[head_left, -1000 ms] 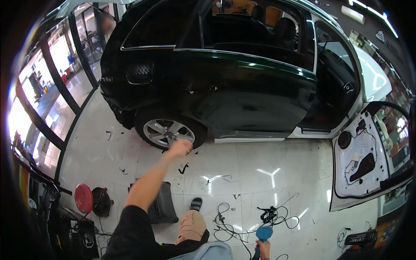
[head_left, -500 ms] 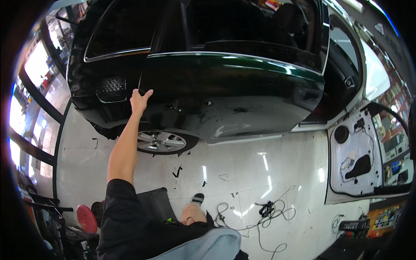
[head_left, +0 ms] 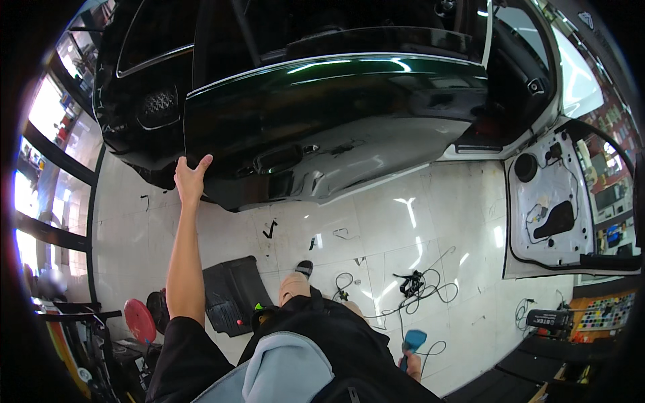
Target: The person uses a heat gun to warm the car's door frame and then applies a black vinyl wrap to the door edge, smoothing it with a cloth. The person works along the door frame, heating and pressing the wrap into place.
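At the rear edge of the dark green, glossy car door (head_left: 349,101), my left hand (head_left: 191,178) is closed round the edge, its fingertips out of sight behind the panel and the thumb apart on the outer face. The door stands swung out from the car body. Low on the right, beside my leg, my right hand (head_left: 412,367) is closed on a blue tool with a flat, wide head (head_left: 414,339), which looks like a squeegee or scraper. The door handle area (head_left: 277,161) lies right of my left hand.
A white-lined front door (head_left: 545,208) stands open on the right. Cables (head_left: 416,285) lie coiled on the tiled floor near my feet. A black mat (head_left: 235,295) and a red round seat (head_left: 140,321) are at the lower left. Glass panes line the left side.
The rear door has swung outward toward me, with my left hand now at its edge and lower. The rear wheel is now hidden. My right hand with the blue tool has come into view.
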